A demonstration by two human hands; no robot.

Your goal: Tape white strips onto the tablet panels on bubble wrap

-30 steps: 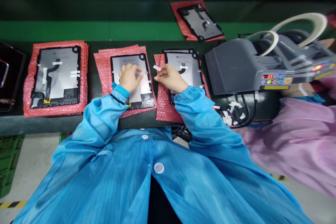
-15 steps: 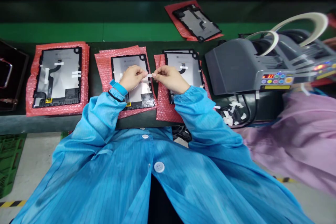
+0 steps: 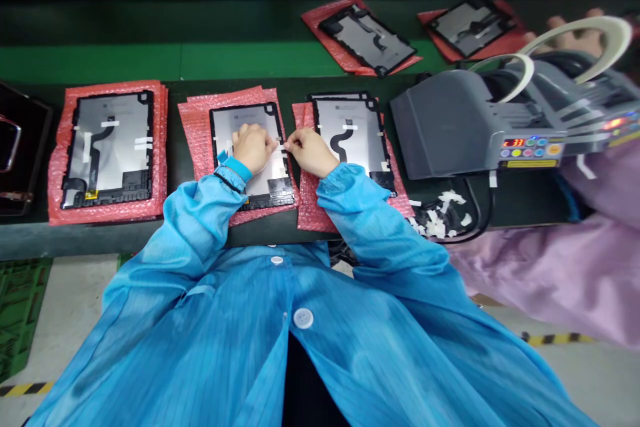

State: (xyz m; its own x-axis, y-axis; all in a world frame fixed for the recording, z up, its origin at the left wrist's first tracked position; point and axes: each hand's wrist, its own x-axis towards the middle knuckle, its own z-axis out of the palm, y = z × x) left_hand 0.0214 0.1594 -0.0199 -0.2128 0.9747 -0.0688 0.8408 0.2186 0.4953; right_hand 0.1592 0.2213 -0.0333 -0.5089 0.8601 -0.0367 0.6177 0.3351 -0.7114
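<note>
My left hand is over the middle tablet screen panel, thumb and fingertips pinched by its right edge. Just to the right, my right hand pinches at the same edge. A short strip of white tape shows between the two pinches, largely covered by the fingertips. The panel lies back side up on red bubble wrap bags. Right of it, partly behind my right hand, another panel with a black flex cable rests on more bubble wrap.
At the left a panel lies on stacked bubble wrap. Tape dispensers stand at the right, with tape scraps and cables below. A co-worker's hand is behind them. Further panels lie beyond on the green surface.
My hands have drawn slightly closer together at the panel's right edge, and less tape shows. At the far right, another panel on red wrap and a co-worker's hand have come into view.
</note>
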